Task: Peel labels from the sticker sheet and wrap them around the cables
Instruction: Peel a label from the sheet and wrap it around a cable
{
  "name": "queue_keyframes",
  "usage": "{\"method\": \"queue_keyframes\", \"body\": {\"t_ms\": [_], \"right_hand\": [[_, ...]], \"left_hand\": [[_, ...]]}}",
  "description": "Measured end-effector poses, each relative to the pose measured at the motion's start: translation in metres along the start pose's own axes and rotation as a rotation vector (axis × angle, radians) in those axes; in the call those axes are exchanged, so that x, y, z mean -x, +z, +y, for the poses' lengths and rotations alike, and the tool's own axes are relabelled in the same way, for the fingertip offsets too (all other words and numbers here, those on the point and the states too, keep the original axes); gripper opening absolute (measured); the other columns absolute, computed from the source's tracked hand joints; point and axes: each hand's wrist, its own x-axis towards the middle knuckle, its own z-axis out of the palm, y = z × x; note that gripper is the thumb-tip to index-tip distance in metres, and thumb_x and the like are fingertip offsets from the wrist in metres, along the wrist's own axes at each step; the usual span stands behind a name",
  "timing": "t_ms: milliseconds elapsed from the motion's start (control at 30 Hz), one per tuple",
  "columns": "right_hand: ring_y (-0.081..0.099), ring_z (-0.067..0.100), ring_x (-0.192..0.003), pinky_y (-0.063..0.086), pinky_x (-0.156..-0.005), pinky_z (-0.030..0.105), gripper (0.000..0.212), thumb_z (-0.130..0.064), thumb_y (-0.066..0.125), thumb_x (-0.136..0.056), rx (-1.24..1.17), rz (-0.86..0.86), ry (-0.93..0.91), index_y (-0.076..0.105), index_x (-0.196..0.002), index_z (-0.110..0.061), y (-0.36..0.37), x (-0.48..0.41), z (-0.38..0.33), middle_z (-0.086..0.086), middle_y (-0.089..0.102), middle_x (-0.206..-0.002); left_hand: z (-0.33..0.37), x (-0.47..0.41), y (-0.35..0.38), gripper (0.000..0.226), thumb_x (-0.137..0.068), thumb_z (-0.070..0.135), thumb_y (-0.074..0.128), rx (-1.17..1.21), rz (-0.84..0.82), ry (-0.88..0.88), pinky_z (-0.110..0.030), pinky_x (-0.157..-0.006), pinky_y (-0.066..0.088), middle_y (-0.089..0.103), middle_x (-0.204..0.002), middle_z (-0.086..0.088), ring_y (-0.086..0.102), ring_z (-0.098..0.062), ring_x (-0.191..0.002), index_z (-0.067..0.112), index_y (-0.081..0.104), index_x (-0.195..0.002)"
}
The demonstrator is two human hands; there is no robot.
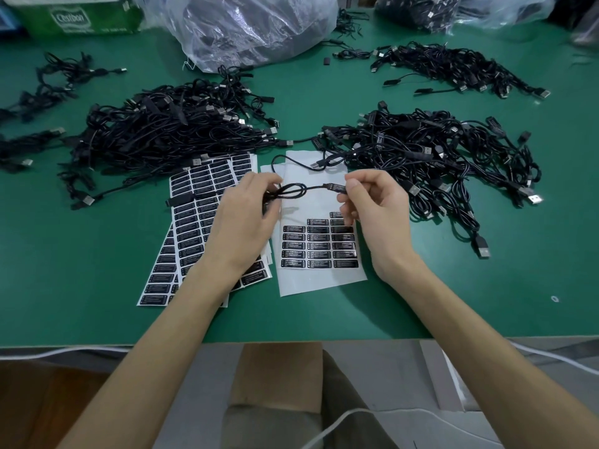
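Note:
I hold one black cable (291, 191) above the sticker sheets in the middle of the green table (81, 254). My left hand (243, 218) grips its looped part. My right hand (372, 205) pinches the small black controller block (334, 187) at the loop's right end. The cable's free end trails back to a USB plug (316, 164). Under my hands lies a partly used white sticker sheet (321, 247) with several black labels in rows. A stack of full label sheets (194, 222) lies to the left, partly under my left forearm.
A big pile of black cables (168, 131) lies behind left, another pile (437, 157) at the right, and a smaller heap (453, 66) farther back right. Clear plastic bags of cables (252, 24) and a green box (77, 17) line the far edge. The table's front edge (291, 340) is close to me.

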Motion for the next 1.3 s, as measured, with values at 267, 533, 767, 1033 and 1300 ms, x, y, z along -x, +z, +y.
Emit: {"method": "queue_keyframes", "body": {"t_ms": [267, 533, 767, 1033, 1300], "right_hand": [[0.070, 0.019, -0.084, 0.057, -0.071, 0.025, 0.037, -0.032, 0.053, -0.108, -0.365, -0.095, 0.155, 0.065, -0.114, 0.002, -0.003, -0.003, -0.008, 0.012, 0.075, -0.095], [0.065, 0.022, -0.083, 0.055, -0.068, 0.025, 0.022, -0.016, 0.066, -0.100, -0.034, -0.442, 0.071, 0.068, -0.118, -0.004, 0.004, 0.003, 0.005, 0.013, 0.071, -0.095], [0.061, 0.016, -0.064, 0.046, -0.055, 0.024, 0.009, -0.009, 0.062, -0.102, -0.098, -0.319, 0.150, 0.064, -0.102, -0.001, 0.004, 0.002, 0.002, 0.007, 0.069, -0.078], [0.069, 0.020, -0.119, 0.055, -0.099, 0.027, 0.050, 0.003, 0.058, -0.100, -0.687, -0.089, 0.163, 0.041, -0.146, 0.008, -0.017, -0.009, -0.016, 0.016, 0.070, -0.129], [0.059, 0.020, -0.135, 0.046, -0.114, 0.034, 0.049, 0.002, 0.053, -0.104, -0.520, -0.252, 0.196, 0.039, -0.150, 0.005, -0.012, -0.006, -0.013, 0.012, 0.059, -0.147]], "left_hand": [[-0.001, -0.001, -0.003, 0.023, -0.100, 0.026, 0.068, 0.134, 0.125, -0.020, -0.023, -0.093, 0.045, 0.058, -0.104, 0.002, 0.055, -0.007, -0.097, 0.013, 0.073, -0.119], [0.003, 0.002, -0.007, 0.032, -0.087, 0.024, 0.080, 0.404, -0.066, 0.077, -0.031, -0.080, 0.059, 0.073, -0.093, 0.002, 0.070, -0.010, -0.082, 0.015, 0.070, -0.116], [0.002, 0.002, -0.007, 0.033, -0.104, 0.042, 0.057, 0.486, -0.088, 0.032, -0.035, -0.072, 0.061, 0.075, -0.089, 0.006, 0.074, -0.013, -0.082, 0.013, 0.071, -0.108], [-0.002, 0.000, -0.003, 0.028, -0.107, 0.037, 0.053, 0.430, -0.092, -0.010, -0.025, -0.067, 0.057, 0.073, -0.086, 0.008, 0.072, -0.012, -0.079, 0.017, 0.072, -0.103], [0.001, 0.003, 0.000, 0.018, -0.108, 0.027, 0.053, 0.206, -0.145, 0.120, -0.023, -0.071, 0.049, 0.069, -0.092, 0.012, 0.064, -0.006, -0.080, 0.019, 0.069, -0.108]]}}
